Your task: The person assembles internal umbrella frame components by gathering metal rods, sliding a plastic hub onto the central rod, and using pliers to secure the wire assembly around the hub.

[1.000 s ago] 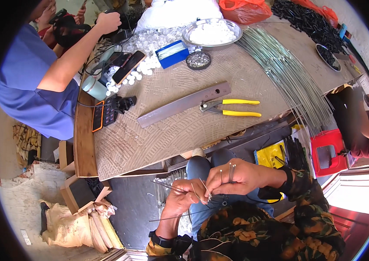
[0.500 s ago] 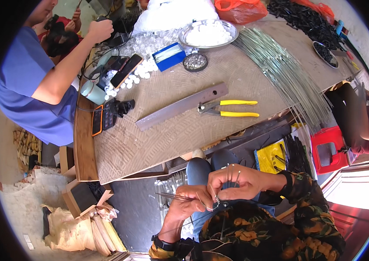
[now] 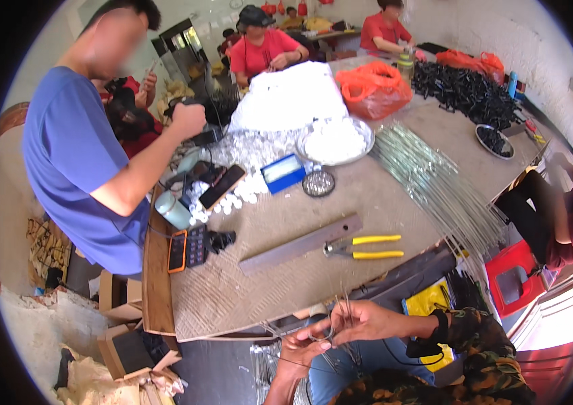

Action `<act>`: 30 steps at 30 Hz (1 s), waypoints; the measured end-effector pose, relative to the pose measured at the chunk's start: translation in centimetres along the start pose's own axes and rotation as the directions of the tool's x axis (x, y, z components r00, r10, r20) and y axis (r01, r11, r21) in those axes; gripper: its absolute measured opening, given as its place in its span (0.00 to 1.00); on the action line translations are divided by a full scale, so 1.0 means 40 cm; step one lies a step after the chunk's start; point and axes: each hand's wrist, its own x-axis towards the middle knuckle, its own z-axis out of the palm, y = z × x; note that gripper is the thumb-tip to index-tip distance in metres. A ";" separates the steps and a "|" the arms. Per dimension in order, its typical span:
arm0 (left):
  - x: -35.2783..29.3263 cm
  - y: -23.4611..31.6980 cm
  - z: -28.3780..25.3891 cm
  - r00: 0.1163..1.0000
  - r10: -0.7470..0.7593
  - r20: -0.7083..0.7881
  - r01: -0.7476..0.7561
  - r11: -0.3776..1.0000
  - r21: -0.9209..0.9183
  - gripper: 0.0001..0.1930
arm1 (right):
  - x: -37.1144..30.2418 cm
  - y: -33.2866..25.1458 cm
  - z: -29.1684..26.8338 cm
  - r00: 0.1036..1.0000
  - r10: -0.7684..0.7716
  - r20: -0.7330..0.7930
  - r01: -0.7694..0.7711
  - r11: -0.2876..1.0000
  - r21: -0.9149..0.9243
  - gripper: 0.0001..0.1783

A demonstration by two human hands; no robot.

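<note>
My two hands meet low in the picture, above my lap and just off the table's near edge. My right hand (image 3: 365, 320) is closed round thin metal wires (image 3: 345, 308), whose ends stick up past the fingers. Fingertips of my left hand (image 3: 300, 352) are pinched together beside it, touching the same work; fingers hide exactly what they grip. On the table (image 3: 212, 310) beyond lie yellow-handled pliers (image 3: 377, 255), their jaws close to a flat grey metal bar (image 3: 300, 244). A large bundle of straight metal wires (image 3: 435, 179) spreads over the right side of the table.
Farther back are a blue box (image 3: 283, 182), a round dark dish (image 3: 318, 183), a metal bowl (image 3: 367, 150) of white pieces and an orange bag (image 3: 374, 91). A person in blue (image 3: 77, 148) stands at left. A red stool (image 3: 512, 280) is at right.
The view has tilted up, showing more of the room and people at the back. Wires that pointed left from my left hand no longer show there; wire ends now rise by my right hand.
</note>
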 end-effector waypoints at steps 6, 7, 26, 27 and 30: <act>0.009 -0.016 -0.054 0.998 0.061 -0.003 -0.061 0.997 -0.046 0.10 | 0.035 -0.041 -0.010 0.967 0.163 0.194 -0.181 0.980 0.078 0.23; 0.011 -0.026 -0.065 0.994 0.112 0.003 -0.111 0.986 -0.122 0.09 | 0.042 -0.082 -0.017 0.967 0.163 0.198 -0.180 0.981 0.073 0.23; -0.039 -0.077 -0.267 0.978 -0.069 -0.198 0.016 0.965 -0.261 0.08 | 0.836 -0.072 -0.186 0.997 -0.031 -0.073 -0.076 -0.089 -0.993 0.08; -0.040 -0.079 -0.274 0.979 -0.108 -0.175 0.068 0.973 -0.222 0.08 | 0.854 -0.048 -0.194 0.989 -0.113 -0.097 -0.108 -0.096 -0.989 0.10; -0.044 -0.112 -0.290 0.992 -0.071 -0.103 0.039 0.959 -0.282 0.12 | 0.859 -0.034 -0.204 0.982 -0.106 -0.154 -0.165 -0.109 -0.980 0.08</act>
